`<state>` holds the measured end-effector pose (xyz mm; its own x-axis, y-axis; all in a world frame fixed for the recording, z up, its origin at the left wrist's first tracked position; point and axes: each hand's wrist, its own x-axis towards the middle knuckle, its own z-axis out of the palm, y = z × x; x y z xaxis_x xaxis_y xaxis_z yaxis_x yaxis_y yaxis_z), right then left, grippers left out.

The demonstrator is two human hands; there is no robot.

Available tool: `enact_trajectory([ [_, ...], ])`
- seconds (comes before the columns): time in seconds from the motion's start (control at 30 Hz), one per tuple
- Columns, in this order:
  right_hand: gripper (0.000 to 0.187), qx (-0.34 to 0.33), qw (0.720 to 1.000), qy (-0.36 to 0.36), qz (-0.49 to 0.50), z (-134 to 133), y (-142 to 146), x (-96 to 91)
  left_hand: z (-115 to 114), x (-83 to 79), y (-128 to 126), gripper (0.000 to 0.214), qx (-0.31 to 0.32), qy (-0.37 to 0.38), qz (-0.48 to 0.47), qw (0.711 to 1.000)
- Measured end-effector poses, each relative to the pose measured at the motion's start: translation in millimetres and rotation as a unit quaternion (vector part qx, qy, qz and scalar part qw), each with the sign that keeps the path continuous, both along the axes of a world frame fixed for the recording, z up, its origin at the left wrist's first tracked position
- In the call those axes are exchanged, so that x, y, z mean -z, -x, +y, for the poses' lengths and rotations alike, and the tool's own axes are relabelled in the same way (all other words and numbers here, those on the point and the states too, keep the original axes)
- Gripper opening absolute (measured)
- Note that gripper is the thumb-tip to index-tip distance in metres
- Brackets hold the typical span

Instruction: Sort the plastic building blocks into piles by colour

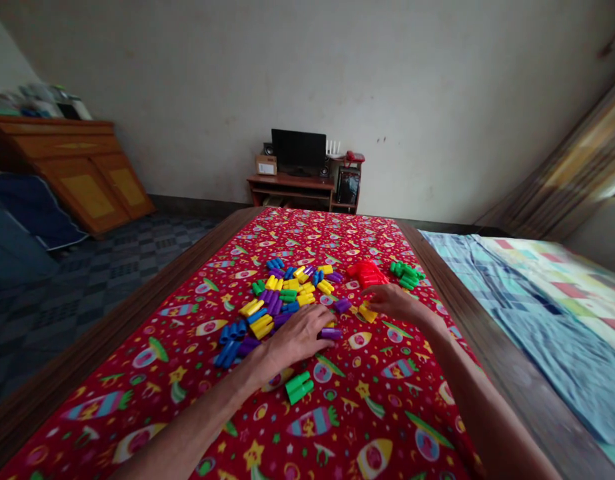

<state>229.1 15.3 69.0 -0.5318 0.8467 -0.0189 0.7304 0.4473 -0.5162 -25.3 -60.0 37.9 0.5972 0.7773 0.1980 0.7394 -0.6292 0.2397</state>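
On a red rocket-print cloth (137, 400) lies a mixed pile of plastic blocks (282, 293) in yellow, blue, purple and green. My left hand (297, 337) rests flat at the pile's near edge, fingers stretched out, with its fingertips on a purple block (332, 333). My right hand (394, 301) reaches in from the right, fingers pinched at a yellow block (367, 313). Just beyond it sit a group of red blocks (366, 273) and a group of green blocks (406, 274). A green pair (299, 387) lies alone below my left hand.
The cloth covers a wooden table (77, 360). A bed with a checked sheet (537, 313) runs along the right. At the far wall stands a low desk with a monitor (298, 152). A wooden cabinet (82, 170) stands on the left.
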Motion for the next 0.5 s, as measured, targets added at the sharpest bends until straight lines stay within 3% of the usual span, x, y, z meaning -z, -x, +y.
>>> enact_trajectory([
  [0.17,0.02,0.11,0.973,-0.103,-0.173,-16.1,-13.6,-9.6,3.1,3.0,11.6,0.052,0.062,0.018,0.007,0.998],
  [0.23,0.02,0.123,0.968,-0.133,-0.174,-24.9,-7.1,-14.4,4.9,7.9,16.9,0.048,0.08,0.018,-0.001,0.997],
  [0.3,0.021,0.073,0.981,-0.157,-0.09,-34.9,7.1,-16.7,6.4,12.0,17.7,0.046,0.059,0.016,-0.019,0.998],
  [0.37,0.023,-0.035,0.988,-0.148,0.028,-45.6,27.1,-14.9,7.3,14.4,13.2,0.039,0.004,0.029,-0.041,0.999],
  [0.43,0.033,-0.148,0.976,-0.121,0.106,-55.5,48.3,-8.4,7.8,15.0,5.6,0.029,-0.051,0.06,-0.066,0.995],
  [0.5,0.046,-0.2,0.966,-0.113,0.122,-61.9,64.9,2.1,8.1,14.7,-1.8,0.02,-0.083,0.089,-0.087,0.989],
])
